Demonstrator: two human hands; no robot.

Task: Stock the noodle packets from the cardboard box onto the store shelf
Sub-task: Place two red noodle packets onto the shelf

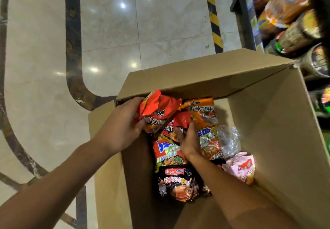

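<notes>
Left hand (123,127) gripping a red packet (157,110) by its near-left edge, lifted at the far-left corner of the box (267,121). Right hand (189,139) reaching in just beside it — fingers spread on the packets below, grip unclear. Remaining packets (171,153) heaped along the box's left half, long axes running near to far. Shelf (289,23) beyond the box's far-right corner — right arm nearer.

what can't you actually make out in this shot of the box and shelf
Head view only:
- Store shelf: cut off by the right edge and blurred; product labels unreadable.
- Right hand: its fingers are tucked under a red packet, so the grip is unclear.
- Cardboard box: its bottom is hidden by packets and both forearms.
- Black packet: partly covered by the right forearm.
</notes>
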